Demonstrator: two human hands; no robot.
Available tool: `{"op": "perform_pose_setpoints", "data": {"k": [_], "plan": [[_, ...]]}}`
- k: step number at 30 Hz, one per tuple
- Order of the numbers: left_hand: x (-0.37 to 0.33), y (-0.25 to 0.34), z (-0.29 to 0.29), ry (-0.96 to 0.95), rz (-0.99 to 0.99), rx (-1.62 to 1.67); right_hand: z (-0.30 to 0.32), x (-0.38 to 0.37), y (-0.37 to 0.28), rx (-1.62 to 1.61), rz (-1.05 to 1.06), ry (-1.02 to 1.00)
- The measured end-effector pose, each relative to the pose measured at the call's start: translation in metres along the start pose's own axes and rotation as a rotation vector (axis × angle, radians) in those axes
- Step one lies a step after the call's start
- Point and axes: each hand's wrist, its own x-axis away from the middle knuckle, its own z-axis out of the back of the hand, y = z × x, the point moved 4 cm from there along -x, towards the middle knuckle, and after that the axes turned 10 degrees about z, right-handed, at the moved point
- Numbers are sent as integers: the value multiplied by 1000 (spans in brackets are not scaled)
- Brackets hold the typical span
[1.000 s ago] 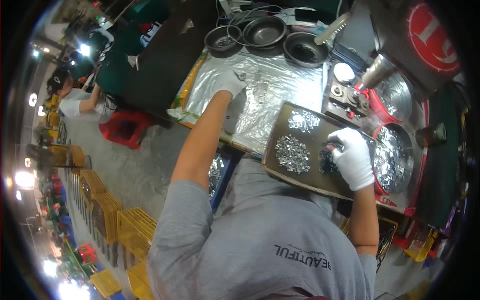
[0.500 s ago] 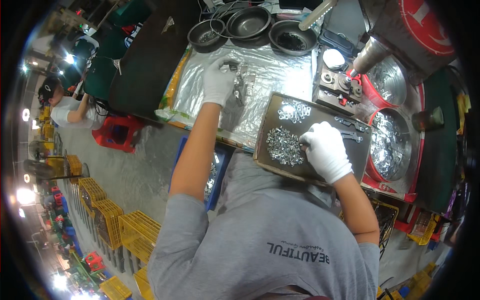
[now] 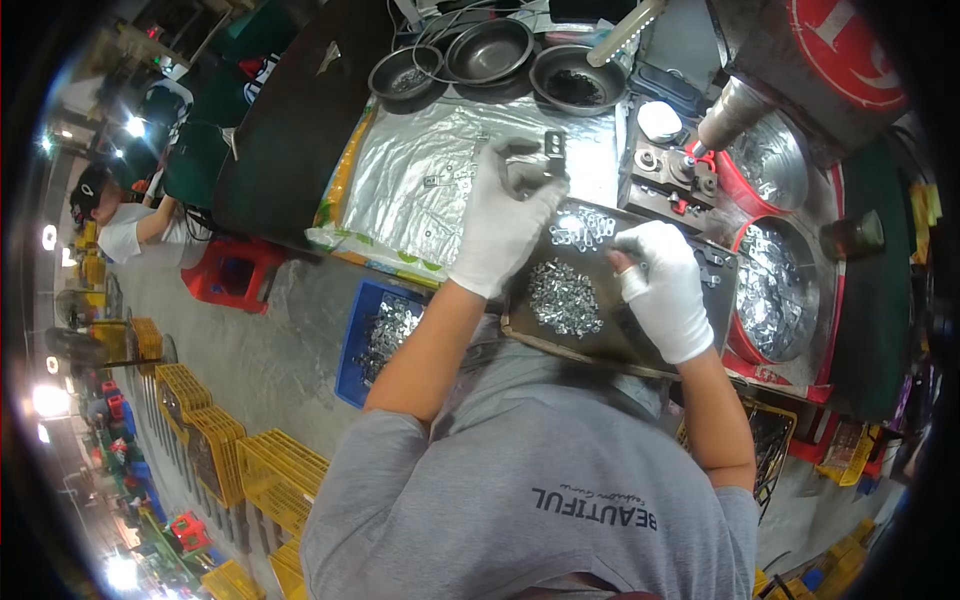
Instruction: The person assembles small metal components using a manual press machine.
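A factory floor with yellow crates (image 3: 275,465) and a red stool (image 3: 238,270) spreads out to the left, where a co-worker (image 3: 125,228) in a light top sits by another workplace. Before the wearer is a bench covered with a crinkled silver sheet (image 3: 395,150); three dark metal bowls (image 3: 490,50) stand along its far edge, and a few small flat pieces (image 3: 433,182) lie on the sheet. Over the sheet, towards the bench's right side, the white-gloved left hand (image 3: 508,215) has its thumb and fingers partly closed on a dark flat metal part (image 3: 554,155), held up with its holes showing, just beyond the tray's far left corner. The gloved right hand (image 3: 662,290) is over the right half of the shallow brown tray (image 3: 615,335) at the near edge, fingers curled towards the thumb; whether it grips anything cannot be told. In the tray, a heap of small shiny pieces (image 3: 565,298) lies towards the left edge, looped shiny pieces (image 3: 583,228) near the far edge, and dark metal parts (image 3: 712,262) at the right, partly covered by the right hand. Beyond the tray's far right corner sits a tooling block (image 3: 655,180); red-rimmed tubs (image 3: 738,318) of metal pieces line the bench's right edge. A blue bin (image 3: 350,365) stands below the near edge.
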Motion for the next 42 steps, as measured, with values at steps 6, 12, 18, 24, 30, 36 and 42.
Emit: {"op": "perform_pose_setpoints", "data": {"k": [6, 12, 18, 24, 30, 36, 42], "plan": [[12, -6, -18, -134, 59, 13, -9, -7, 10, -340, -303, 158], [16, -14, -23, -198, 5, -106, -9, -11, 13, -616, -445, 106], [21, -9, -26, -222, 39, -158, -12, -3, 24, -827, -565, -74], [21, -15, -23, -290, 37, -222, -4, -6, 21, -737, -495, -225], [20, -14, -20, -245, 85, -69, -8, 8, 20, -165, -157, -25], [18, -11, -12, -120, 78, 71, -33, 15, 7, 199, 74, -222], [19, -15, -13, -103, 84, 70, -42, 12, 4, 236, 58, -322]]}}
